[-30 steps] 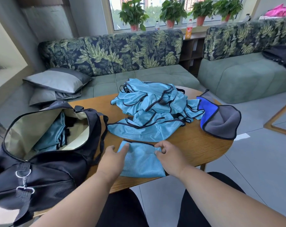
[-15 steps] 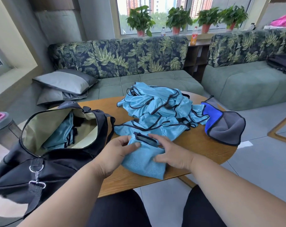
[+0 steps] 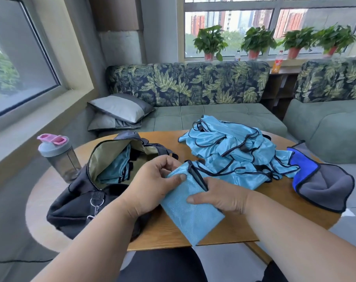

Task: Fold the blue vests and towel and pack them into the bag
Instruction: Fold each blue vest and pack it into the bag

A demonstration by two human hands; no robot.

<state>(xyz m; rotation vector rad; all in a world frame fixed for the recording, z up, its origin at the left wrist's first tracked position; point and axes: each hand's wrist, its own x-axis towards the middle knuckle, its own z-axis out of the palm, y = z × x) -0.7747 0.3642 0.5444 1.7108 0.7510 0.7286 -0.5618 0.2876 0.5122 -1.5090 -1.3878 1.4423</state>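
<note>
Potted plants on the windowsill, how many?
4, in a row on the sill behind the sofa: one at the left, one in the middle, then two close together at the right.

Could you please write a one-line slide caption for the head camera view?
Both hands, left and right, hold a folded blue vest beside the open bag on the table.

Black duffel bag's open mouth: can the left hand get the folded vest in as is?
Probably yes: the left hand gripping the folded light-blue vest sits beside the black duffel bag, unzipped, nothing between.
</note>
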